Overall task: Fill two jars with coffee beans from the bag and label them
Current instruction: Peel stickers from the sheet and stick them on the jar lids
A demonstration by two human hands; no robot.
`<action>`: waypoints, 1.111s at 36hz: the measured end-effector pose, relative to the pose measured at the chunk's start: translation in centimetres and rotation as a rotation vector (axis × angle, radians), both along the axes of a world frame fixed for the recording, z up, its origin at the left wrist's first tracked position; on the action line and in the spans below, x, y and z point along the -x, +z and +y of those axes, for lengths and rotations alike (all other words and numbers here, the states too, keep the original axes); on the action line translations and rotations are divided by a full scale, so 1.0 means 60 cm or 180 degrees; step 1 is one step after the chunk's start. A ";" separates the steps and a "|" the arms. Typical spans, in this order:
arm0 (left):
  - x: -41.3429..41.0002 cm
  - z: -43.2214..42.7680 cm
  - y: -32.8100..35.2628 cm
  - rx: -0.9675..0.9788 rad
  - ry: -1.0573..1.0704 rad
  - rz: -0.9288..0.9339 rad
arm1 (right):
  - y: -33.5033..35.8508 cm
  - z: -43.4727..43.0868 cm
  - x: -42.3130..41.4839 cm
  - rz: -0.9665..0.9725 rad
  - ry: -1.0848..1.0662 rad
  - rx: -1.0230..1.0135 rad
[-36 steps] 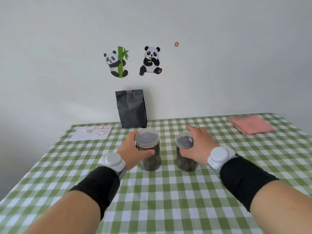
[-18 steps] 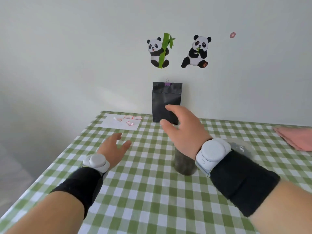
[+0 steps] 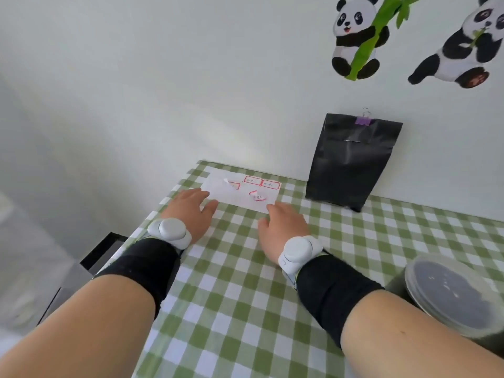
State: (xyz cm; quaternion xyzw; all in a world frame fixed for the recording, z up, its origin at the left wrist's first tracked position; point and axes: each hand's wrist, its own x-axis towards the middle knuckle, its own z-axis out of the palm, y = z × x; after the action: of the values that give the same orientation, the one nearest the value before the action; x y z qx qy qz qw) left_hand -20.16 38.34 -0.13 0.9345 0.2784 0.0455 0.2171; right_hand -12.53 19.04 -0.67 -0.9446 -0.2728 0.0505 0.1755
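Note:
A white label sheet (image 3: 218, 190) with red-edged stickers lies at the far left corner of the table. My left hand (image 3: 191, 211) rests at its near left edge, fingers apart, holding nothing. My right hand (image 3: 283, 225) lies flat just before the sheet's near right corner, also holding nothing. A black coffee bag (image 3: 351, 162) closed with a purple clip stands against the wall to the right of the sheet. One lidded jar (image 3: 450, 293) filled with dark beans stands at the right, behind my right forearm. The second jar is out of view.
The green checked tablecloth (image 3: 245, 282) covers the table; its left edge runs close beside my left arm. A black-framed object (image 3: 101, 252) sits below that edge. Panda stickers (image 3: 354, 39) hang on the wall above the bag.
Both hands left the two jars and reached forward-left to the label sheet. My view swung left and down, so one jar and the pink cloth dropped out of sight.

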 end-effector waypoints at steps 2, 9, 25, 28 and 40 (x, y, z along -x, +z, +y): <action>-0.019 0.007 -0.008 -0.0080 -0.0022 0.0191 | -0.013 0.009 -0.014 -0.0102 0.0052 0.0067; -0.030 0.009 -0.045 -0.0464 -0.0150 0.0328 | -0.061 0.013 -0.024 -0.0331 0.0301 0.0439; 0.168 -0.117 -0.012 -0.0886 -0.0230 0.0341 | -0.026 -0.125 0.141 -0.0510 0.0635 0.0490; 0.203 -0.147 -0.019 -0.0883 -0.0204 0.0313 | -0.026 -0.157 0.169 -0.0477 0.0706 0.0487; 0.327 -0.273 0.000 -0.1309 -0.0499 0.0668 | 0.002 -0.281 0.279 -0.0443 0.0819 0.0836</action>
State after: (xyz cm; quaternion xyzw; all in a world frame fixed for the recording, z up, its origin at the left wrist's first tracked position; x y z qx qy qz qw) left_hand -39.76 21.93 -0.15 0.9774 0.2110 -0.0130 -0.0049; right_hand -29.29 2.18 -0.52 -0.9179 -0.3938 0.0423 0.0236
